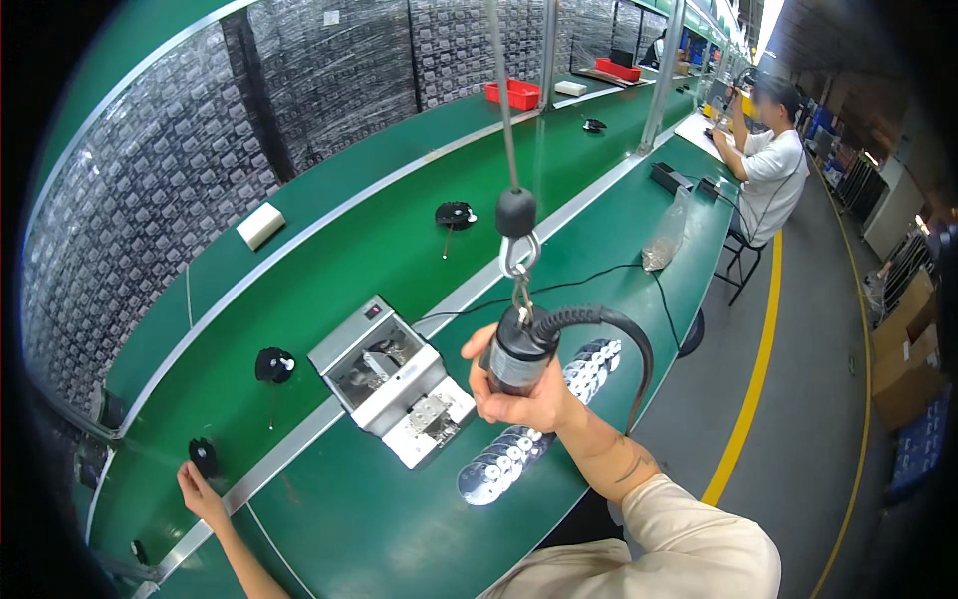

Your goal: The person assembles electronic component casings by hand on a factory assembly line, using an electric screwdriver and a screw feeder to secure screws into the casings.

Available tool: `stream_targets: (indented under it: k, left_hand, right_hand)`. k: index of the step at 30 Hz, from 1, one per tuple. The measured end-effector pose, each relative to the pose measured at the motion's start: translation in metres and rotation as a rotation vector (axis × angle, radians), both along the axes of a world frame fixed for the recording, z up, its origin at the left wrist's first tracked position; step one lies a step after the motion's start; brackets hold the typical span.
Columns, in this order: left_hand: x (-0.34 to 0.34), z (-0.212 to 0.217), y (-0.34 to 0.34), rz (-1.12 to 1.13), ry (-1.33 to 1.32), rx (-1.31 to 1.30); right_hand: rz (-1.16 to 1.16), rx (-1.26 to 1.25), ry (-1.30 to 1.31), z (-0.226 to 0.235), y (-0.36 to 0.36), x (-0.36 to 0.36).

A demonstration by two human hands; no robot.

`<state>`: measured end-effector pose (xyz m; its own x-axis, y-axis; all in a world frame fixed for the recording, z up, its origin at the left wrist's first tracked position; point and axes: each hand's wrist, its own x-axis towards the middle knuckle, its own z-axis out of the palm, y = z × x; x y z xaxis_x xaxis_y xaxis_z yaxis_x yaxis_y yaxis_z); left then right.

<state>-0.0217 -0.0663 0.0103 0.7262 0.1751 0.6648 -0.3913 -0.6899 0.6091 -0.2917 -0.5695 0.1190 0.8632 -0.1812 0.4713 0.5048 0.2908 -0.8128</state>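
In my right hand [527, 397] is a black electric screwdriver [519, 361], hung from a cable by a metal clip, my fingers wrapped round its body. Its lower end is hidden behind the hand. At the far left, my left hand [203, 496] reaches over the green conveyor belt [344, 268]. Its fingertips close on the near edge of a black rounded part [204, 457]. Left of the screwdriver stands a grey screw feeder [384, 374] with an open top. Overlapping shiny discs with white centres [491, 471] lie in a row on the bench, partly behind my right forearm.
More black parts [273, 365] [455, 216] sit along the belt, with thin leads. A black cord [589, 278] crosses the green bench [344, 509] near a clear bag of small pieces [663, 245]. Red bins [513, 95] stand behind the belt. A seated person [770, 170] works farther along.
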Motion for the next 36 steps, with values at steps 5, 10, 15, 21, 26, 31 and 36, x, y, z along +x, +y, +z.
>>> stream_targets:
  k: [5,10,15,21,26,31,36]
  left_hand:
    - [-0.085,0.016,-0.046,-0.399,0.389,-0.188]
    - [-0.174,0.045,-0.135,-0.569,0.514,0.168]
    - [-0.177,0.045,-0.147,-0.678,0.370,0.309]
    - [-0.207,0.056,-0.150,-0.857,0.405,0.399]
    - [-0.234,0.039,-0.199,-1.003,0.223,0.376]
    - [-0.251,0.034,-0.246,-1.148,0.245,0.319]
    - [-0.251,0.030,-0.258,-1.234,0.260,0.351]
  right_hand:
    - [-0.037,0.005,0.057,-0.003,0.011,0.010]
    - [-0.054,-0.014,0.078,-0.006,0.015,0.008]
    - [-0.059,0.028,-0.051,-0.006,0.010,0.006]
    - [-0.024,0.053,-0.030,0.001,0.021,0.007]
    - [-0.063,-0.070,0.008,0.001,0.029,0.007]
    - [-0.004,0.049,-0.010,0.001,0.024,0.005]
    - [-0.061,-0.080,-0.005,0.001,0.025,0.005]
